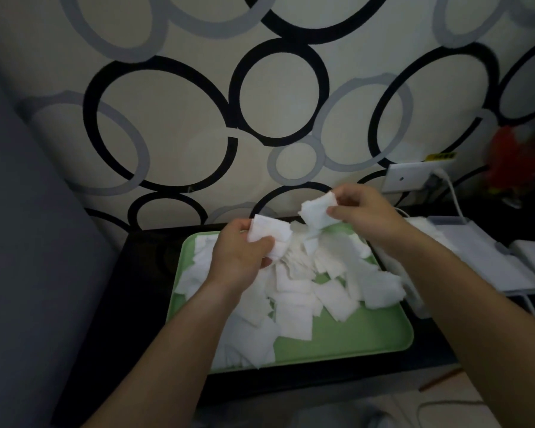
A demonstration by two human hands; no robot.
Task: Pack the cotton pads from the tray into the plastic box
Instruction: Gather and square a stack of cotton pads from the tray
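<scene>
1. The near right corner of the green tray [362,335] is bare, and a hand could come down there.
2. A heap of cotton pads [306,291] covers the rest of the tray.
3. The left hand [238,254] and right hand [365,214], each pinching pads, hang over the tray's far edge with an open gap between them.
4. The patterned wall [260,103] closes the far side just behind the desk [142,251].
5. The plastic box [476,248] lies just beside the tray's right rim. The right forearm crosses above that rim.
6. A white cable [454,196] drops from the wall socket [405,177] behind the box.
7. A grey panel [28,211] bounds the left, leaving a strip of desk beside the tray.
</scene>
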